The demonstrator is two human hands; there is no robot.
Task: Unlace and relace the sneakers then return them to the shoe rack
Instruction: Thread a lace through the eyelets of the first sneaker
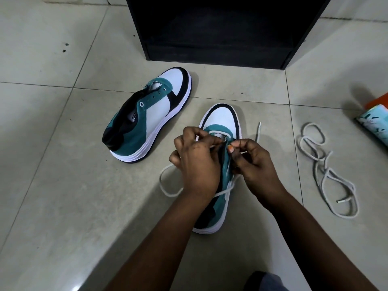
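Your left hand (195, 162) and right hand (255, 164) work the near sneaker (222, 122) on the floor tiles (63, 185), fingers (231, 148) pinching its white lace (168, 185) at the lowest eyelets. The lace is judged soft and limp; take it by the stiff aglet (258, 131). The unlaced sneaker (151, 114) stands left; its loose lace (327, 171) lies right, apart. The black shoe rack (220, 28) stands unobstructed ahead.

Dim, soft overhead light; faint glare on floor tiles (63, 185), wide-angle edge bending.
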